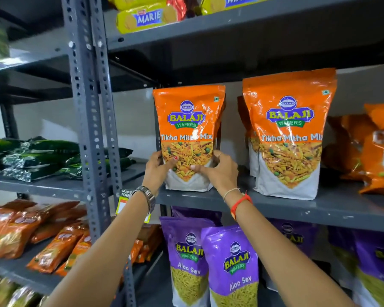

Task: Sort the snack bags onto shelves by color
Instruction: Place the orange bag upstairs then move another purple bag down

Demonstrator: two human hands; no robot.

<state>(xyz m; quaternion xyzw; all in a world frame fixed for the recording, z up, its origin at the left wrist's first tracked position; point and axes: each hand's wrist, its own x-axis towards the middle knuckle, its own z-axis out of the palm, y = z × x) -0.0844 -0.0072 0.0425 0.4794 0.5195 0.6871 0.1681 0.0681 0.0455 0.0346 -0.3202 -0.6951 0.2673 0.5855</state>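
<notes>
An orange Tikha Mitha Mix bag [187, 129] stands upright at the left end of the grey middle shelf [297, 207]. My left hand [157, 168] grips its lower left side and my right hand [220, 171] grips its lower right side. More bags seem to stand behind it. To its right stand more orange Tikha Mitha Mix bags [289, 134], upright and apart from my hands. Purple Aloo Sev bags [231, 264] stand on the shelf below.
Smaller orange packs [368, 149] lie at the far right of the middle shelf. The left rack holds green packs [40, 158] and, lower down, orange-red packs [38, 233]. Yellow Marie biscuit packs [146, 17] sit on the top shelf. A perforated steel upright [87, 120] separates the racks.
</notes>
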